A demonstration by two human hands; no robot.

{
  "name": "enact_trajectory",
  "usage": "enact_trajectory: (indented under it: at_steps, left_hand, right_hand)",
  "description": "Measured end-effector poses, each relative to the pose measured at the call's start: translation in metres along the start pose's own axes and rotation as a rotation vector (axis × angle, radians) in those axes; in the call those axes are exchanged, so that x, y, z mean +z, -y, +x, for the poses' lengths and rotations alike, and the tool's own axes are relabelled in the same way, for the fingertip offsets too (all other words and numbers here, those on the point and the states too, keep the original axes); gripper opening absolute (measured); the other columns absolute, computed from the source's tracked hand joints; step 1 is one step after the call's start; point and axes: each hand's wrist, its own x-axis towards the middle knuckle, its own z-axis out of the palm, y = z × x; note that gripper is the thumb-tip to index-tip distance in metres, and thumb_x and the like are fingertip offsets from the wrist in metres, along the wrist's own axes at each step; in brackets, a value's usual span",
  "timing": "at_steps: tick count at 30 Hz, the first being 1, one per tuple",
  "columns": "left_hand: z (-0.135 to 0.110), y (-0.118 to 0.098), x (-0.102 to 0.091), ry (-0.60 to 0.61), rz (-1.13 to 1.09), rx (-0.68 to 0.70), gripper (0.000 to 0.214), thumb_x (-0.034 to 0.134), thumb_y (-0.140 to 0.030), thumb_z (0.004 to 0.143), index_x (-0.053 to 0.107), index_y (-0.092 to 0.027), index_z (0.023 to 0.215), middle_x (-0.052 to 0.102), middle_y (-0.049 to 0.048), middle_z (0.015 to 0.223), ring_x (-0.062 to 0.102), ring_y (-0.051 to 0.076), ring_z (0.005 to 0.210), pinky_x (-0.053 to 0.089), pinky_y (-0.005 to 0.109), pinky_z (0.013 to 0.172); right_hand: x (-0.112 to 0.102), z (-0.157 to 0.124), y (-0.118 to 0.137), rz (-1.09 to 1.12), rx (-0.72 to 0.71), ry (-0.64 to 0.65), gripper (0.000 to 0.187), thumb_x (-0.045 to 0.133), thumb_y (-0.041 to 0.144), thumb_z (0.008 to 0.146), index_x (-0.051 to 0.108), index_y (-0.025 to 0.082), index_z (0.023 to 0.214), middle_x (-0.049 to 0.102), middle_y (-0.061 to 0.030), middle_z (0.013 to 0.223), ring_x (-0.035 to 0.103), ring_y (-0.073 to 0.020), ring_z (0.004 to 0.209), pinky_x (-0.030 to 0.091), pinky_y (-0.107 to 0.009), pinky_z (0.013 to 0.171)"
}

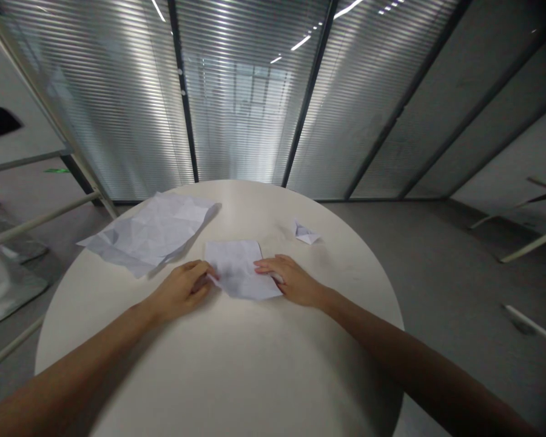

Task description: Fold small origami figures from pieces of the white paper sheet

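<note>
A small sheet of white paper (pixel 234 267) lies on the round white table in front of me, its near edge bent up a little. My left hand (pixel 186 288) has its fingers closed on the paper's near left corner. At the opposite side, my right hand (pixel 293 279) grips the right edge, fingertips over the top of the sheet. Part of that edge is hidden under the fingers. Farther right sits a small folded paper piece (pixel 306 233), apart from both hands. To the left spreads a large creased sheet of paper (pixel 155 230), touched by neither hand.
The round table (pixel 255 376) has a curved edge. White metal rails (pixel 40 218) stand to the left, close to the table. Behind it rises a glass wall with blinds (pixel 241 121). At the far right, pale furniture legs (pixel 532 243) show above the grey floor.
</note>
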Motion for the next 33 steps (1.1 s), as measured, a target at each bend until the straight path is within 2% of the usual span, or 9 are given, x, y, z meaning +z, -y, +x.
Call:
enact_trajectory:
  at_steps: [3, 5, 8, 10, 12, 14, 17, 22, 33]
  left_hand:
    - [0.003, 0.001, 0.005, -0.069, -0.084, -0.173, 0.024, 0.046, -0.034, 0.087, 0.052, -0.017, 0.103, 0.064, 0.0017, 0.074, 0.061, 0.016, 0.065, 0.046, 0.027, 0.06]
    - [0.006, 0.003, 0.01, -0.108, -0.145, -0.262, 0.042, 0.047, -0.037, 0.087, 0.043, -0.016, 0.123, 0.061, -0.0016, 0.066, 0.058, 0.014, 0.057, 0.044, 0.026, 0.056]
    - [0.009, 0.005, 0.017, -0.168, -0.068, -0.312, 0.068, 0.052, -0.036, 0.084, 0.021, -0.017, 0.142, 0.063, -0.0008, 0.071, 0.06, 0.016, 0.062, 0.048, 0.029, 0.062]
    - [0.01, 0.007, 0.019, -0.199, 0.086, -0.242, 0.068, 0.055, -0.034, 0.082, 0.026, -0.019, 0.142, 0.065, 0.0075, 0.095, 0.062, 0.021, 0.086, 0.05, 0.036, 0.077]
    - [0.01, 0.01, 0.021, -0.195, 0.221, -0.111, 0.057, 0.053, -0.03, 0.084, 0.037, -0.019, 0.138, 0.057, 0.0135, 0.122, 0.053, 0.027, 0.113, 0.044, 0.044, 0.095]
    - [0.01, 0.012, 0.022, -0.114, 0.296, 0.016, 0.048, 0.044, -0.025, 0.088, 0.042, -0.021, 0.136, 0.046, 0.012, 0.139, 0.04, 0.028, 0.129, 0.036, 0.048, 0.105]
    - [0.01, 0.013, 0.025, 0.057, 0.351, 0.092, 0.047, 0.031, -0.026, 0.094, 0.036, -0.022, 0.141, 0.035, 0.0089, 0.148, 0.03, 0.026, 0.136, 0.028, 0.05, 0.11]
    - [0.01, 0.014, 0.026, 0.137, 0.397, 0.065, 0.055, 0.028, -0.042, 0.096, 0.025, -0.018, 0.146, 0.025, 0.0103, 0.151, 0.024, 0.025, 0.139, 0.023, 0.049, 0.113]
    - [0.001, 0.021, 0.025, 0.116, 0.41, 0.014, 0.07, 0.031, -0.058, 0.091, 0.027, -0.014, 0.145, 0.024, 0.0144, 0.151, 0.022, 0.027, 0.14, 0.022, 0.047, 0.113]
  right_hand:
    - [0.003, 0.008, 0.007, 0.104, 0.192, -0.085, 0.031, 0.046, 0.035, 0.091, 0.06, 0.018, 0.113, 0.071, -0.0059, 0.086, 0.064, -0.0214, 0.081, 0.047, -0.037, 0.079]
    - [0.005, 0.013, 0.013, 0.134, 0.312, -0.131, 0.031, 0.046, 0.034, 0.09, 0.058, 0.018, 0.113, 0.069, -0.0034, 0.076, 0.062, -0.0186, 0.067, 0.047, -0.032, 0.067]
    - [0.009, 0.017, 0.019, 0.015, 0.397, -0.189, 0.049, 0.055, 0.03, 0.085, 0.044, 0.018, 0.131, 0.067, -0.0021, 0.074, 0.061, -0.0191, 0.07, 0.046, -0.034, 0.074]
    - [0.012, 0.018, 0.022, -0.139, 0.42, -0.229, 0.065, 0.061, 0.029, 0.081, 0.036, 0.016, 0.138, 0.067, -0.0072, 0.089, 0.06, -0.0235, 0.088, 0.044, -0.039, 0.085]
    - [0.013, 0.021, 0.023, -0.253, 0.388, -0.268, 0.07, 0.063, 0.027, 0.078, 0.033, 0.016, 0.14, 0.059, -0.0134, 0.117, 0.051, -0.0279, 0.111, 0.039, -0.043, 0.095]
    - [0.013, 0.027, 0.023, -0.309, 0.286, -0.257, 0.07, 0.062, 0.026, 0.078, 0.033, 0.017, 0.141, 0.039, -0.0145, 0.141, 0.034, -0.0291, 0.131, 0.031, -0.044, 0.104]
    - [0.016, 0.039, 0.023, -0.318, 0.063, -0.085, 0.065, 0.053, 0.033, 0.086, 0.028, 0.016, 0.144, 0.02, -0.0121, 0.153, 0.014, -0.0266, 0.141, 0.02, -0.045, 0.112]
    - [0.029, 0.056, 0.024, -0.3, -0.116, 0.137, 0.067, 0.028, 0.052, 0.094, 0.021, 0.011, 0.146, 0.023, -0.0138, 0.152, 0.018, -0.0273, 0.14, 0.018, -0.048, 0.112]
    - [0.016, 0.021, -0.011, -0.333, -0.011, 0.151, 0.06, 0.025, 0.048, 0.096, 0.021, 0.015, 0.147, 0.02, -0.0127, 0.153, 0.02, -0.027, 0.14, 0.018, -0.05, 0.111]
